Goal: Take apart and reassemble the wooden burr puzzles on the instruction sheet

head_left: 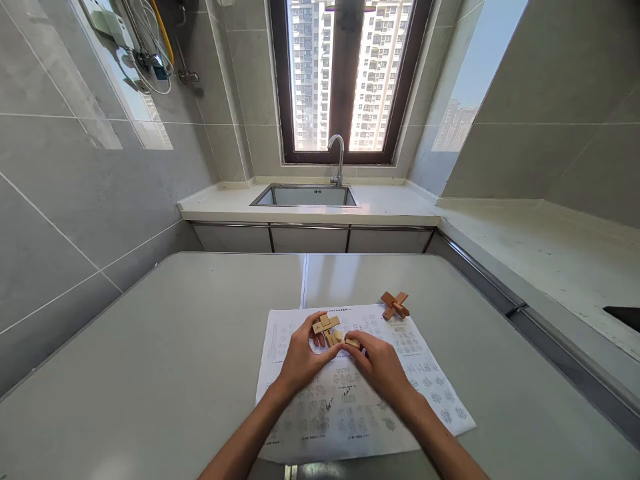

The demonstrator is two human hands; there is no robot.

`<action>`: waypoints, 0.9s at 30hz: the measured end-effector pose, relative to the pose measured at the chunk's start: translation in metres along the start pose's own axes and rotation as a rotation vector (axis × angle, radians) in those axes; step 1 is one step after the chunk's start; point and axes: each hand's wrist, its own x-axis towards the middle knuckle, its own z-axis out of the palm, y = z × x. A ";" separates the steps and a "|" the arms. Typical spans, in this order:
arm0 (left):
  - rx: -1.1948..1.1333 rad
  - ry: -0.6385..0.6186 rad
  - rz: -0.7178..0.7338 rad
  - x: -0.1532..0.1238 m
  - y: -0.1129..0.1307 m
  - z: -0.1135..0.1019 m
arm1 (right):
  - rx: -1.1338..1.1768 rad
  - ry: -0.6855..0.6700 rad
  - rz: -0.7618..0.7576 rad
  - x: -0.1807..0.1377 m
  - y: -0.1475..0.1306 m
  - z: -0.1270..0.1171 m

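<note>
Pale wooden puzzle (326, 328): a small cluster of light wood bars, crossed at angles, held just above the printed sheet (350, 393) at the sheet's far middle.
Hidden parts: the near ends of the bars sit behind the fingertips; how the bars lock together is too small to make out.
Loose piece (353, 343): a short pale block, mostly covered by the right fingers, just beside the cluster.
Left hand (300, 360): fingers curled, pinching the cluster from its left and near side; forearm runs up from the bottom edge.
Right hand (383, 365): fingers bent, closed on the loose piece, tips meeting the left hand's; wrist angled inward.
Printed sheet: white, covered with small diagrams too fine to read, lying on the grey table (150, 373).
Dark wooden puzzle (395, 305): an assembled cross, resting at the sheet's far right corner, apart from both hands.
Beyond: sink (304, 196) and tap (338, 159) under the window (350, 73).
</note>
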 end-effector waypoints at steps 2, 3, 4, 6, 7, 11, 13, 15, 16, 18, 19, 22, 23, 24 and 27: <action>0.067 -0.022 0.028 -0.002 0.000 0.000 | 0.000 0.008 0.008 0.001 0.000 -0.001; 0.094 -0.032 0.040 -0.003 0.000 0.001 | -0.008 0.008 0.003 0.001 0.000 -0.001; 0.113 -0.037 0.050 -0.003 -0.001 0.001 | -0.018 0.005 -0.005 0.001 0.000 0.000; 0.123 -0.038 0.064 -0.004 -0.002 0.002 | -0.025 -0.006 -0.024 0.001 0.000 0.001; 0.120 -0.036 0.069 -0.003 -0.003 0.002 | -0.021 -0.005 -0.027 0.000 0.000 0.002; 0.115 -0.032 0.090 -0.003 -0.003 0.002 | 0.035 0.058 -0.007 -0.001 0.002 0.006; 0.126 -0.045 0.102 -0.003 -0.003 0.002 | 0.080 0.073 -0.025 -0.001 0.001 0.005; 0.131 -0.069 0.111 -0.003 -0.002 0.002 | 0.111 0.071 -0.067 -0.001 0.000 0.004; 0.129 -0.082 0.114 -0.003 -0.002 0.002 | 0.115 0.068 -0.084 -0.001 -0.001 0.003; 0.119 -0.105 0.121 -0.002 -0.001 0.001 | 0.095 0.064 -0.106 -0.001 -0.003 0.001; 0.113 -0.113 0.126 -0.002 -0.001 0.000 | 0.083 0.063 -0.110 -0.001 -0.003 0.000; 0.099 -0.121 0.128 -0.001 -0.001 -0.002 | 0.090 0.067 -0.102 -0.001 -0.002 0.001; 0.095 -0.119 0.119 -0.001 -0.001 -0.002 | 0.103 0.068 -0.097 -0.002 -0.002 0.002; 0.092 -0.117 0.107 0.000 -0.001 -0.003 | 0.116 0.069 -0.092 -0.002 -0.001 0.003; 0.090 -0.122 0.074 0.000 -0.001 -0.003 | 0.145 0.073 -0.067 -0.003 0.000 0.006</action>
